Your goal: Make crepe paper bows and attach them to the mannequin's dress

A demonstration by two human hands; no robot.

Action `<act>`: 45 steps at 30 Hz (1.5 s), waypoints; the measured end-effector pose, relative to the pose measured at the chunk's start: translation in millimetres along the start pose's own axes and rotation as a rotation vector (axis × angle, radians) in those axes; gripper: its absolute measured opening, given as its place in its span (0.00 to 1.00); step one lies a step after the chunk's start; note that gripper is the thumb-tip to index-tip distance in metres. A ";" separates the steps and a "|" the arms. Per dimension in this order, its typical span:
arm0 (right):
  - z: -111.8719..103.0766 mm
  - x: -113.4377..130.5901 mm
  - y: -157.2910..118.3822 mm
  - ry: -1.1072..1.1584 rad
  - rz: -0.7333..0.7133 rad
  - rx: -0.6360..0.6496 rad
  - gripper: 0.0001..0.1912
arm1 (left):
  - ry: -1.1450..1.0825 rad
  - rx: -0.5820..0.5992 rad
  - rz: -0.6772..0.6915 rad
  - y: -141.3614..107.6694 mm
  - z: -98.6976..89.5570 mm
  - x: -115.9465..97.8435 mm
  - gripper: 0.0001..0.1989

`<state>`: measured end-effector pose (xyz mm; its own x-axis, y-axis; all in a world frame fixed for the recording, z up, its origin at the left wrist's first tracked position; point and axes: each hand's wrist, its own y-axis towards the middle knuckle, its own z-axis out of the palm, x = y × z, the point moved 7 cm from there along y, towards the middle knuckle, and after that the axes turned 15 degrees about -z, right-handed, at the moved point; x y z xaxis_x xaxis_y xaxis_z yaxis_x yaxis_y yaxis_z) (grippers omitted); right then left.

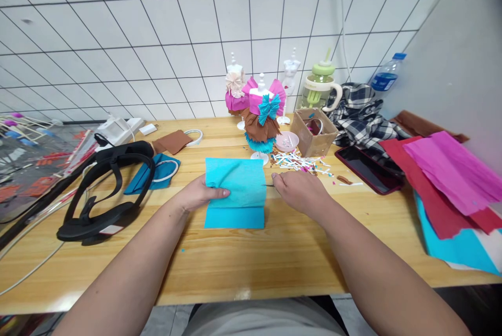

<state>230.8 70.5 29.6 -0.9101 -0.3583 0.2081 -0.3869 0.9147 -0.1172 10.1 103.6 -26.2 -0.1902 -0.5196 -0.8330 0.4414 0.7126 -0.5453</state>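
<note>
My left hand (200,193) pinches a folded sheet of turquoise crepe paper (237,182) at its left side, thumb on top. The lower part of the paper lies below a crosswise fold. At the paper's right edge, my right hand (300,189) is closed round a thin dark tool (269,185) whose tip meets the sheet; most of it is hidden in the fist, so its kind is unclear. Just behind the paper stands a small dress form (262,119) in pink, brown and turquoise crepe paper with a turquoise bow.
Paper scraps (300,161) lie beside a pink dish (286,141) and a cardboard box (316,132). A phone (368,169) and coloured paper sheets (451,174) are on the right. A black headset strap (105,189) and blue paper (152,174) are on the left.
</note>
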 end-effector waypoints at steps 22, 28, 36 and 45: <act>5.0 4.5 1.7 -0.073 -0.064 0.028 0.30 | -0.006 -0.006 0.099 -4.3 12.7 -14.9 0.34; 4.9 7.2 2.2 -0.009 -0.080 0.038 0.32 | 0.033 -0.135 0.079 -2.9 9.4 -15.1 0.34; 6.6 7.7 2.1 -0.004 -0.066 0.034 0.31 | 0.029 -0.132 0.075 -1.7 10.0 -13.1 0.35; 5.8 10.6 1.5 -0.008 -0.069 0.058 0.32 | -0.034 -0.109 0.077 0.7 10.4 -10.7 0.35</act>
<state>219.7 67.1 26.0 -0.8820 -0.4219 0.2098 -0.4565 0.8754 -0.1588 21.5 104.7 -16.8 -0.1294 -0.4759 -0.8699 0.3553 0.7968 -0.4887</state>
